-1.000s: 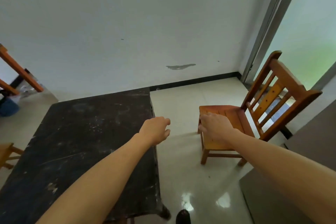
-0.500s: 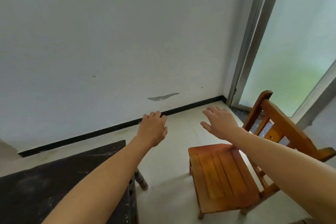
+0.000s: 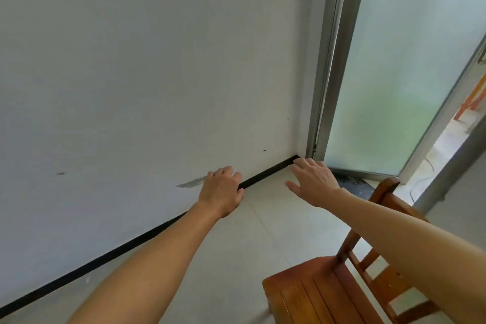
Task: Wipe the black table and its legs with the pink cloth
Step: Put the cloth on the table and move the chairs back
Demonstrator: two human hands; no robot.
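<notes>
Neither the black table nor the pink cloth is in view. My left hand (image 3: pixel 222 191) is stretched forward toward the white wall, palm down, fingers loosely curled, holding nothing. My right hand (image 3: pixel 313 183) reaches ahead beside it with the fingers spread and nothing in it. Both forearms run in from the bottom of the frame.
A small orange wooden chair (image 3: pixel 323 294) stands at the lower right under my right forearm. A white wall (image 3: pixel 147 66) with a black skirting strip (image 3: pixel 131 244) is ahead. A frosted glass door in a metal frame (image 3: pixel 331 60) stands at the right, with an opening beyond it.
The view has swung up and to the right, so the black table has left the frame. Both hands have risen forward and the right hand's fingers have spread.
</notes>
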